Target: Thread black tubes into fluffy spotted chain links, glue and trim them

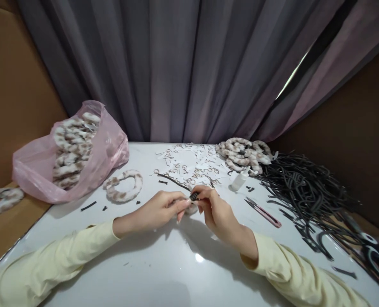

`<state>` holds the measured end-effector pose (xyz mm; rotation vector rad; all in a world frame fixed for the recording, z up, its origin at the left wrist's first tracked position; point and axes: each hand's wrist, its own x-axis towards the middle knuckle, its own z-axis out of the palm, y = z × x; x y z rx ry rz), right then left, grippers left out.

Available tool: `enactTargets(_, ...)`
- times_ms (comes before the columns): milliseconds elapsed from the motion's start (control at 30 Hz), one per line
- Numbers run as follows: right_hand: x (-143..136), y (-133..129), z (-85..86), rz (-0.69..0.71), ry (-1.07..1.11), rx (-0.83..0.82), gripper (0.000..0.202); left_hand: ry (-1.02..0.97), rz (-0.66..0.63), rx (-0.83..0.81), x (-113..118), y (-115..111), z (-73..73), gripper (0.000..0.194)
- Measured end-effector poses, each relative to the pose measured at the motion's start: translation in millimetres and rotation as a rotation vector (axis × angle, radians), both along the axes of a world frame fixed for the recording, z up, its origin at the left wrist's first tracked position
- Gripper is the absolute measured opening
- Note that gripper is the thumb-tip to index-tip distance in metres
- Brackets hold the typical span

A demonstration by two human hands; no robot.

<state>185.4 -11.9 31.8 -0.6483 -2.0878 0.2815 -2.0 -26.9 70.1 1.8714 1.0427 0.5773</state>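
Room: grey-purple curtain (173, 72) behind | 1 glossy white table (138, 268) | 1 pink bag (33, 164), left | 1 black strip pile (304, 183), right | 2 hands: left hand (160, 209), right hand (219, 213), pinching 1 black piece (194, 196), table centre | 1 lone furry ring (122, 197) | 1 bottle (239, 181)

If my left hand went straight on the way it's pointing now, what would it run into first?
Probably the small dark piece at your fingertips, with your right hand just behind it. Your left hand is so close that I can't tell whether it already touches either.
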Motion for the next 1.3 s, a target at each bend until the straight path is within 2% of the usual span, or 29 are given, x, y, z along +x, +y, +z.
enactTargets(167,9.6,-11.8,-14.2,-0.019,-0.04,0.147,0.025,-0.013,0.035,0.057,4.3,-10.0,-9.6,0.033)
enactTargets(267,12.0,-12.5,-12.6,-0.029,-0.096,0.16,0.027,0.031,0.026,0.233,3.1,-10.2,-14.8,0.026)
enactTargets(433,10.2,-13.7,-1.8,0.015,-0.255,-0.078,0.021,0.146,-0.12,0.725,-1.2,-8.6,-22.9,0.021)
enactTargets(567,8.4,-14.7,9.3,0.037,-0.232,-0.268,0.014,0.31,-0.224,0.936,-3.6,-6.6,-28.8,0.024)
enactTargets(667,8.1,-13.2,15.2,0.062,-0.208,-0.312,0.01,0.365,-0.257,1.029,-4.0,-4.8,-33.0,0.025)
enactTargets(767,8.0,-12.5,15.0,0.064,-0.152,-0.262,0.013,0.275,-0.213,0.884,-2.7,-3.8,-32.7,0.022)
enactTargets(900,5.9,-15.2,9.0,0.056,-0.059,-0.169,0.015,0.077,-0.057,0.514,-0.4,-4.3,-22.5,0.02)
enactTargets(967,3.9,-16.9,5.7,0.019,-0.046,-0.156,0.02,0.062,0.013,0.337,0.5,-4.7,-15.6,0.022)
enactTargets(1067,1.2,-18.2,0.9,-0.025,-0.003,-0.11,0.02,0.031,0.045,0.125,1.3,-4.7,-8.2,0.028)
enactTargets(1167,0.2,-17.9,-1.6,-0.024,0.058,-0.063,0.019,-0.04,0.04,0.028,1.4,-4.0,-5.8,0.032)
enactTargets(1300,1.5,-17.8,1.4,0.038,0.08,-0.052,0.019,-0.057,0.05,0.009,-0.1,-3.0,-5.9,0.032)
